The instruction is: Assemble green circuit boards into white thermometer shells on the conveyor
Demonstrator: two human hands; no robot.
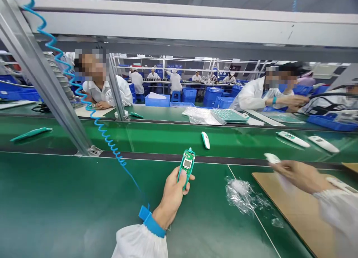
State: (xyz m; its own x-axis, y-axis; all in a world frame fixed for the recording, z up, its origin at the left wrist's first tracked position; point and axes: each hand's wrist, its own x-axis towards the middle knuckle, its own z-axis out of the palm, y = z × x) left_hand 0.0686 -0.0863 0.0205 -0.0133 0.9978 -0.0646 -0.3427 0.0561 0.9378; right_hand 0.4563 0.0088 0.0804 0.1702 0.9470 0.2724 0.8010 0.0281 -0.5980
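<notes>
My left hand [172, 196] is closed round a small green circuit board [187, 164] with a little screen, held upright above the green bench. A blue wrist strap [151, 220] with a coiled blue cord [84, 97] is on that wrist. My right hand [298, 174] is blurred by motion at the right, over a brown board [291, 209]. Its fingers pinch a white plastic casing [272, 158]. Crumpled clear plastic wrap [242, 192] lies on the bench between my hands.
A green conveyor belt [167, 138] runs across, carrying a white and green casing [205, 140], two white casings [293, 139] and a green pen-like part [30, 133]. A slanted metal post [47, 86] stands left. Other people in white coats sit across, with blue bins behind.
</notes>
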